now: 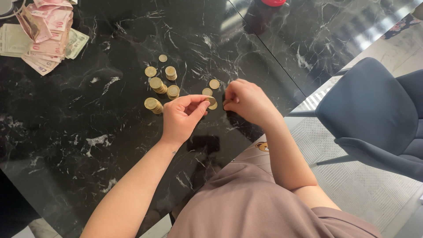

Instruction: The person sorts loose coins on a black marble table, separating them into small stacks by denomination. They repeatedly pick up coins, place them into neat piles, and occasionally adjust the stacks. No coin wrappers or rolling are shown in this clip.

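My left hand (184,117) rests on a black marble table (88,132) and pinches a gold coin (211,101) between thumb and forefinger. My right hand (245,99) is curled just to the right of it, fingertips down near another coin (213,106); whether it holds anything is hidden. Two loose coins (214,83) lie just beyond the hands. To the left stand several short coin stacks (153,104), one of them next to my left thumb (173,91).
A pile of banknotes (42,35) lies at the table's far left corner. A red object (273,2) sits at the far edge. A dark blue chair (374,114) stands on a pale rug to the right of the table.
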